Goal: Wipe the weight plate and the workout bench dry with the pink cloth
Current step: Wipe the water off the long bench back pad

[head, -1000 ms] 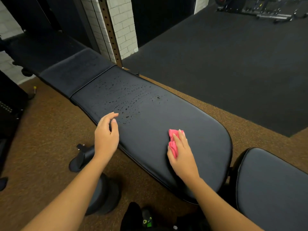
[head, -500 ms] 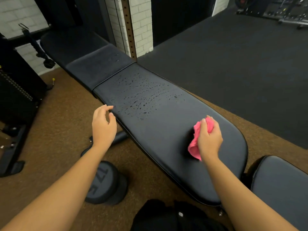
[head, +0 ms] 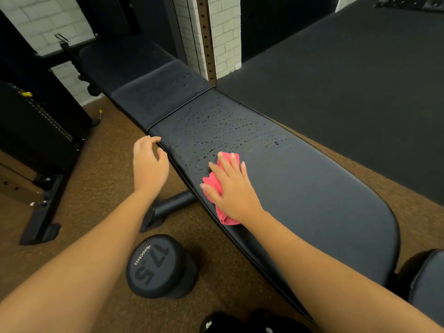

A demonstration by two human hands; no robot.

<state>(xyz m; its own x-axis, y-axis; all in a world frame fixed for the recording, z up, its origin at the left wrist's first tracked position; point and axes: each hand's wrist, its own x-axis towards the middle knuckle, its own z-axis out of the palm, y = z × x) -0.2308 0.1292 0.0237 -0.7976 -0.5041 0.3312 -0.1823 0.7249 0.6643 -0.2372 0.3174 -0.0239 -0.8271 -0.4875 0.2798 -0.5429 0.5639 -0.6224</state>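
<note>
My right hand [head: 234, 191] lies flat, fingers [head: 224, 164] spread wide, pressing the crumpled pink cloth [head: 217, 188] onto the black padded workout bench [head: 312, 188] near its left edge. Water droplets [head: 223, 126] bead just beyond. My left hand [head: 149, 164] hovers beside that edge, fingers loosely curled, empty.

bench [head: 312, 188] top open past cloth [head: 213, 186] | dumbbell [head: 158, 265] below near edge

Right hand [head: 231, 188] flat, fingers spread; left hand [head: 150, 164] loosely curled.
</note>
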